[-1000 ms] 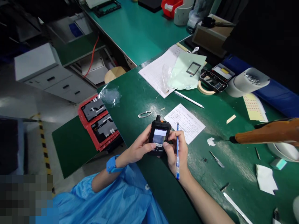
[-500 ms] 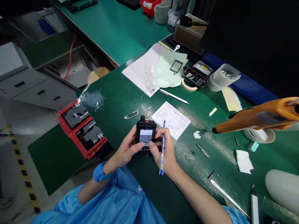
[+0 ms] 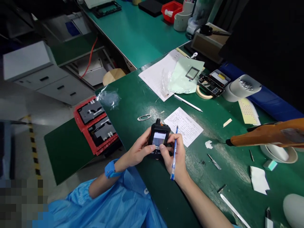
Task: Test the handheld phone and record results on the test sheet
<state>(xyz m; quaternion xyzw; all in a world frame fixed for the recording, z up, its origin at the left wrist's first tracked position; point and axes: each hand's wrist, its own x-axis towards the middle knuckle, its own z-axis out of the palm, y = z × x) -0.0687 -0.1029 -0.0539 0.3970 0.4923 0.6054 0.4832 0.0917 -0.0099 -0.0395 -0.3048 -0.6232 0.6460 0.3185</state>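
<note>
A black handheld radio [image 3: 159, 138] with a lit screen, a stubby antenna and an orange top button is held between both hands above the green bench. My left hand [image 3: 140, 150] grips its left side, thumb by the keys below the screen. My right hand [image 3: 177, 158] supports the other side, its thumb also at the keys. Between the right hand's fingers is a blue pen [image 3: 174, 155], tip pointing away from me. Just beyond the radio lies a printed paper form [image 3: 184, 125]. A coil of thin wire [image 3: 144, 117] rests to the left of the form.
An orange tool [image 3: 268, 134] juts in from the right. Red trays [image 3: 95, 125] with dark parts stand left of the bench. Farther back are a white stylus [image 3: 188, 103], an opened device casing [image 3: 211, 85], and a cup of small metal parts [image 3: 245, 87]. A small screwdriver [image 3: 214, 162] lies right.
The view has shifted, so the bench and my hands appear farther right and mostly lower. Both hands keep the same hold on the radio and the pen.
</note>
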